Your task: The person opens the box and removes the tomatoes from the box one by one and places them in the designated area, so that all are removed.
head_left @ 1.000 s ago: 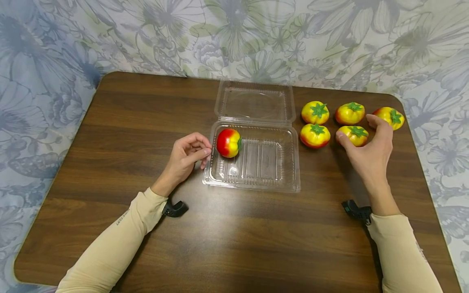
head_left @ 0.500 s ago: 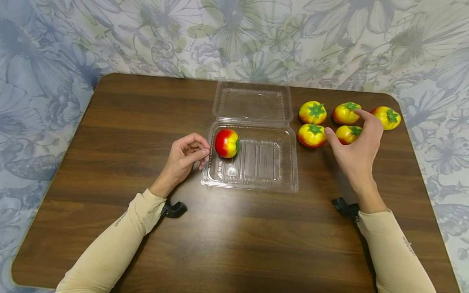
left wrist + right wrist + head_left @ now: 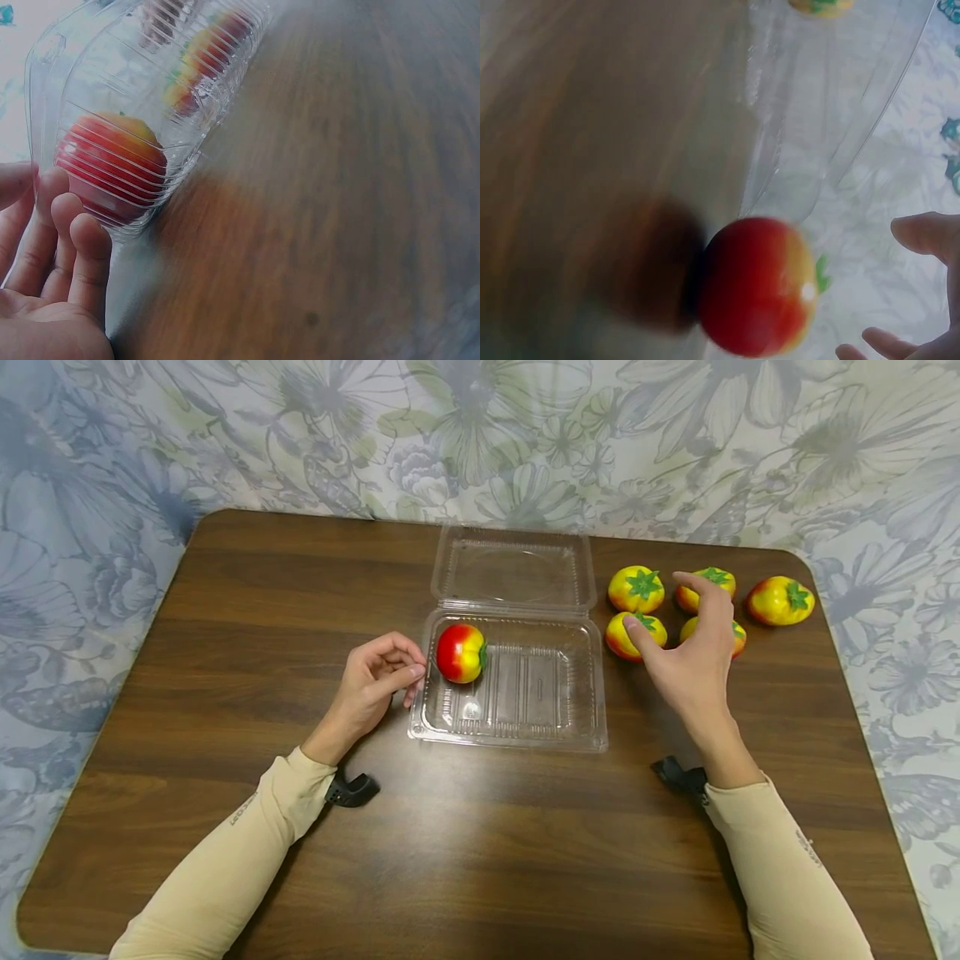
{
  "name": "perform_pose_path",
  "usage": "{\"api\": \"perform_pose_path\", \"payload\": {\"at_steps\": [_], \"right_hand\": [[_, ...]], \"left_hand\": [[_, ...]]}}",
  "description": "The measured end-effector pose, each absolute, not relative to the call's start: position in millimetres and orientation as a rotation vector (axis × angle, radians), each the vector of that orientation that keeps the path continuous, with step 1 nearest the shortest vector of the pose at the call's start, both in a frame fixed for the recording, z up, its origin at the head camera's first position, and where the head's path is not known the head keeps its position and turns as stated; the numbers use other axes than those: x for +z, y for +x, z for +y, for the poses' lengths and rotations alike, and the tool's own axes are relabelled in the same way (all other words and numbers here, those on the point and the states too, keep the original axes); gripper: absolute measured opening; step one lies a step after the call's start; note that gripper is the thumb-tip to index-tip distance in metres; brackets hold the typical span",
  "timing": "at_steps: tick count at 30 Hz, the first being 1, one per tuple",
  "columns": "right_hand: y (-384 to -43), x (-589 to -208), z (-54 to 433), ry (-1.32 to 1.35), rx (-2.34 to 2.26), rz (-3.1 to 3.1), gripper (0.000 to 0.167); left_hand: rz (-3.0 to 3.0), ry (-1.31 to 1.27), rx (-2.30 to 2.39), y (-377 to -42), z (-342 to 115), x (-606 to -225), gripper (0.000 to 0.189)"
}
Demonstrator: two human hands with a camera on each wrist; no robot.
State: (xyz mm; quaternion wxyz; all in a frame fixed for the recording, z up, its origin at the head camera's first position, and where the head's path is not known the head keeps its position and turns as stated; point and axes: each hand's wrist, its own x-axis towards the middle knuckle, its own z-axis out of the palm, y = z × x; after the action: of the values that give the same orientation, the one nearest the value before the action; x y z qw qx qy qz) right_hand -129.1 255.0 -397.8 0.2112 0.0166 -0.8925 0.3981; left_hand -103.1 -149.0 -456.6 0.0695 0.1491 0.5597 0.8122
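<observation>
A clear plastic clamshell container [image 3: 510, 743] lies open on the table, lid folded back. At its left end sits a red-and-yellow fruit [image 3: 460, 653] with green leaves, tipped on its side. My left hand [image 3: 375, 681] pinches the container's left rim [image 3: 34, 120] between thumb and fingers. Over the fruits at the right hovers my right hand [image 3: 693, 664], thumb and index spread apart, holding nothing. Its thumb overlaps the near-left fruit [image 3: 626, 646]; its fingers partly cover another near fruit [image 3: 738, 642] and a back fruit [image 3: 716, 583]. In the right wrist view a fruit [image 3: 754, 289] stands beside the spread fingers.
Two more fruits stand on the right of the wooden table [image 3: 480, 860]: one at the back [image 3: 626, 593], one at the far right [image 3: 772, 603]. The container's lid [image 3: 513, 568] reaches toward the patterned wall [image 3: 480, 443] behind the table.
My right hand has moved left across the fruits, from the far-right pair toward the near-left one, its fingers staying apart. The left hand keeps its place at the container's rim.
</observation>
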Motion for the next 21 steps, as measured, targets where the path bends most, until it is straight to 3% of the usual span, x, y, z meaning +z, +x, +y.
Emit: {"api": "perform_pose_path", "payload": {"at_steps": [21], "right_hand": [[-130, -366, 184, 0.326, 1.307, -2.547, 0.064]], "left_hand": [[1.694, 0.458, 2.444, -102, -149, -457, 0.011]]}}
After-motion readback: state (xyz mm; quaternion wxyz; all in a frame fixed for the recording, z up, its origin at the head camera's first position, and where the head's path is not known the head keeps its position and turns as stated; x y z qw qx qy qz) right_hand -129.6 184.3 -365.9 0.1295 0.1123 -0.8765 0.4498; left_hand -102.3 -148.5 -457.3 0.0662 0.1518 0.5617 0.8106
